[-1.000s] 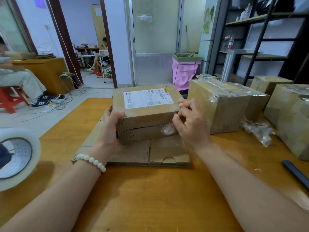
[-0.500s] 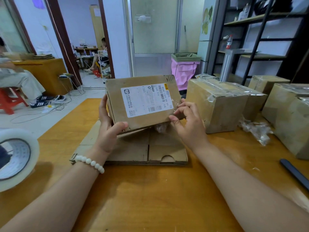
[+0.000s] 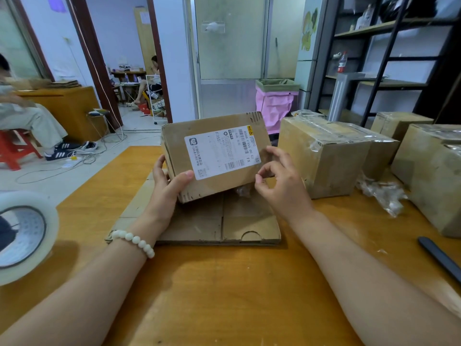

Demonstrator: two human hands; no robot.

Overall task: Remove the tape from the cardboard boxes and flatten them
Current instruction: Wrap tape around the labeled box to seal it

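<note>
Above the flattened cardboard (image 3: 199,226) at the middle of the table (image 3: 224,295), a small box (image 3: 219,187) is held up off the surface. Its long axis runs left to right and rises a little toward the right, and its labelled face is tipped up toward the camera, the label (image 3: 219,153) reading sideways.

The left hand (image 3: 169,188) grips the box's near-left corner, with the thumb (image 3: 185,176) pressed on the labelled face and the fingers wrapped behind the left end. The right hand (image 3: 282,188) sits at the box's right end with its fingers curled; the upper ones touch that edge, and the thumb and forefinger tips nearly meet by the near-right corner. Whether they pinch a strip of clear tape cannot be told.

A second ago the box lay flat on the cardboard, label facing up, with both hands at its near side. Since then it has been lifted and swung upright, and the left thumb has moved onto the label face.

A crumpled scrap of tape (image 3: 243,191) lies under the box. Taped boxes (image 3: 324,158) stand to the right, and a tape roll (image 3: 25,236) sits at the near left.
</note>
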